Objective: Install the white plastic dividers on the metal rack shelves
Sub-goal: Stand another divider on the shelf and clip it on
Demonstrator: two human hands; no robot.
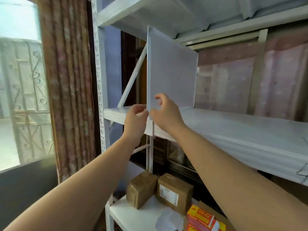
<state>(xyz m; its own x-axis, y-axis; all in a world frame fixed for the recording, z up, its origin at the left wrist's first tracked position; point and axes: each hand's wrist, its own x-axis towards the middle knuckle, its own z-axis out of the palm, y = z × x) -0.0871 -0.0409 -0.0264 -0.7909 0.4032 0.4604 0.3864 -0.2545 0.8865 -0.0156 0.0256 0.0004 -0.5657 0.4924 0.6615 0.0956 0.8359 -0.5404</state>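
Note:
A white plastic divider stands upright on the middle shelf of the white metal rack, reaching up to the shelf above. My left hand grips the divider's front edge from the left, near the shelf's lip. From the right, my right hand pinches the same lower front edge, with thumb and fingers curled round it. A thin white strip hangs down from the shelf front below my hands.
The rack's perforated upright stands at the left beside a brown curtain and a window. On the lower shelf sit two taped cardboard parcels and a red-and-yellow box. A diagonal brace crosses behind the divider.

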